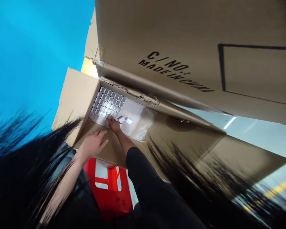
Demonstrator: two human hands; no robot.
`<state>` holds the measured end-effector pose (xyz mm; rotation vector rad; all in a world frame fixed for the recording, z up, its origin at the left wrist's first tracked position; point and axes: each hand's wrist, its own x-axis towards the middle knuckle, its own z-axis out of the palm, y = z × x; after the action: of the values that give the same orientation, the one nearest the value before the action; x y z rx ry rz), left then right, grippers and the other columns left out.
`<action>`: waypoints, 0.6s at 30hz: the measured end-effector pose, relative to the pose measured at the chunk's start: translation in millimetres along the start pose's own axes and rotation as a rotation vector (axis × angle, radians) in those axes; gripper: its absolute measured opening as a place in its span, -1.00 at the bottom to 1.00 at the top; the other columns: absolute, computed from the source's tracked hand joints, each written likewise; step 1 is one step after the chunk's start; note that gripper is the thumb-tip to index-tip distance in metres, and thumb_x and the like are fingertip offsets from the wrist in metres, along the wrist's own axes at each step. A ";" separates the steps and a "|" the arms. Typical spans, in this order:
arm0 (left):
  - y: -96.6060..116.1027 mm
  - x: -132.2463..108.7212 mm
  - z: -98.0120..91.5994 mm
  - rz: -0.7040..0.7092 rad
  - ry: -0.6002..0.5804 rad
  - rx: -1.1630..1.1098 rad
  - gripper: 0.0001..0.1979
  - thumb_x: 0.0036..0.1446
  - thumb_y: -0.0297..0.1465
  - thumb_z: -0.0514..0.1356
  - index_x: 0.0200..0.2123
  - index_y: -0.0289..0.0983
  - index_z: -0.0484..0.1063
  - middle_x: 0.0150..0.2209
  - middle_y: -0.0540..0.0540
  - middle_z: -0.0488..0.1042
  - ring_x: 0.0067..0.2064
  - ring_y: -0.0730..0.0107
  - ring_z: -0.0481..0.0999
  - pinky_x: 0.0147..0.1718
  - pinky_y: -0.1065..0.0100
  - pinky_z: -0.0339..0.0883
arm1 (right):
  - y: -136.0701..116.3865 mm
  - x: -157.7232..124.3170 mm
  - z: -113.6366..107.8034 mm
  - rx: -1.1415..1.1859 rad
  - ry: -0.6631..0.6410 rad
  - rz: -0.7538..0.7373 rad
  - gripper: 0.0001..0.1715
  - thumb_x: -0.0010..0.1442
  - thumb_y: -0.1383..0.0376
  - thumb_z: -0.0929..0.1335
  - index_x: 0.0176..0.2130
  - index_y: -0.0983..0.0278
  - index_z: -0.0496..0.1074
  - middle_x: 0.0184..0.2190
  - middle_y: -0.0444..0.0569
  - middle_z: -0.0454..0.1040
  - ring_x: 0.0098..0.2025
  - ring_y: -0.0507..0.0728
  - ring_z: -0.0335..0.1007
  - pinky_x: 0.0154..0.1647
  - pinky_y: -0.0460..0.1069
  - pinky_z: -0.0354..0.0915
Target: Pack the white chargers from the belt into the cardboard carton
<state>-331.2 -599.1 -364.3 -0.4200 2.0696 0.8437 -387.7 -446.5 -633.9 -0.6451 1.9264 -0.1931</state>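
1. Head view: your right hand [114, 125] is inside the carton [162, 136]; pinching or not, can't tell.
2. Silvery pieces [106, 105] at its 11 o'clock, rowed tight, probably against shifting.
3. White pieces [129, 121], 2 o'clock, likely for easy reach.
4. Your left hand [92, 144], 8 o'clock: spread, empty.

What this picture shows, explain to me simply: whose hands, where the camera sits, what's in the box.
There is no machine here. One camera, worn on a person's head, looks down past loose strands of hair at their two bare hands. The box is cardboard, with small shiny pieces in neat rows on a pale sheet. The right hand, dark-sleeved, reaches in by the rows, beside two loose white pieces; whether it grips one is too small to tell. The left hand hovers near the box's edge, fingers spread, seemingly holding nothing.
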 end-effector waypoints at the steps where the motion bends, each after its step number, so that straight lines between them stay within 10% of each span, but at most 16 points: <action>1: 0.1 0.5 0.2 0.002 0.001 0.000 -0.49 0.35 -0.20 -0.03 0.27 -0.30 0.21 0.12 -0.26 0.43 0.15 0.09 0.43 0.12 0.18 0.29 | -6.1 7.2 -1.7 -0.002 0.000 0.001 -0.54 0.35 0.46 0.20 0.19 0.23 0.32 0.20 0.14 0.27 0.15 0.17 0.15 0.14 0.04 0.07; 6: 1.7 1.0 -2.7 -0.012 -0.004 0.014 -0.48 0.35 -0.20 -0.04 0.28 -0.30 0.19 0.13 -0.28 0.42 0.16 0.09 0.42 0.10 0.18 0.31 | -15.2 21.8 -1.9 0.021 -0.004 0.078 -0.69 0.34 0.50 0.20 0.01 0.41 0.41 0.08 0.23 0.39 0.11 0.16 0.20 0.11 0.05 0.08; 13: 2.9 1.1 -4.3 -0.011 -0.024 0.019 -0.48 0.36 -0.21 -0.03 0.29 -0.30 0.19 0.14 -0.28 0.42 0.18 0.07 0.41 0.11 0.16 0.30 | 1.9 -26.2 22.1 0.129 -0.039 0.282 -0.78 0.33 0.25 0.31 -0.13 0.34 0.47 -0.20 0.13 0.54 -0.11 0.15 0.41 -0.08 -0.02 0.22; 18: 7.6 1.6 -5.6 -0.056 -0.038 0.032 -0.49 0.35 -0.23 -0.01 0.29 -0.30 0.21 0.16 -0.27 0.41 0.18 0.08 0.41 0.12 0.17 0.29 | 20.8 -28.7 5.5 0.232 0.039 0.419 -0.61 0.39 0.18 0.23 0.11 0.27 0.36 -0.06 0.17 0.51 -0.04 0.18 0.40 -0.03 0.00 0.23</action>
<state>-339.7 -597.6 -360.1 -0.4390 2.0244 0.7792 -381.3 -413.2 -621.9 -0.0789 1.9920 -0.1601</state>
